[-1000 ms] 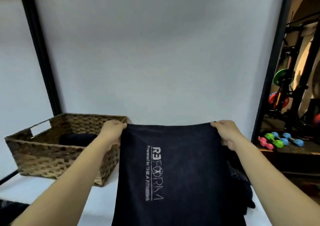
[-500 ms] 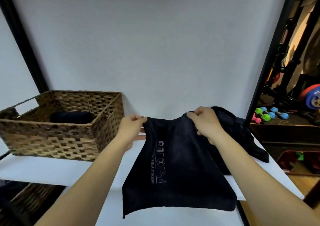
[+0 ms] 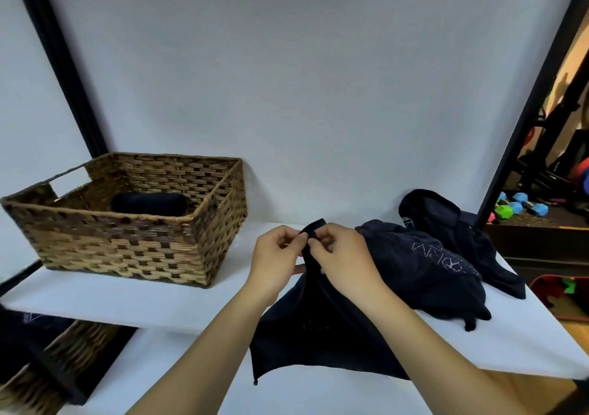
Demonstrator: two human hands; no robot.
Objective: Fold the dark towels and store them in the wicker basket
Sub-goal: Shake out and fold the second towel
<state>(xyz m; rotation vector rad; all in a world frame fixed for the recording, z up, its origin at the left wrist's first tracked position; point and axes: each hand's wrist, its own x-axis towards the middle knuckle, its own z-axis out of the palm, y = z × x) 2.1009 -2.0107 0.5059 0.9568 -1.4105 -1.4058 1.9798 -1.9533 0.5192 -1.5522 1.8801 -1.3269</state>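
Head view, hands: my left hand and right hand meet at the top of the dark towel, each pinching a corner, so I read it as halved lengthwise.
Head view, towel: it hangs from the pinch and drapes over the front edge of the white shelf, just beside the unfolded towels heaped to the right.
Head view, basket: the wicker basket stands well left on the shelf, with one rolled towel inside.
Step in hand: I judge this the first fold; I'd match both corners exactly, keep the pinch firm and lay the towel flat on bare shelf before smoothing.
Risk: the heap may snag the hanging edge.
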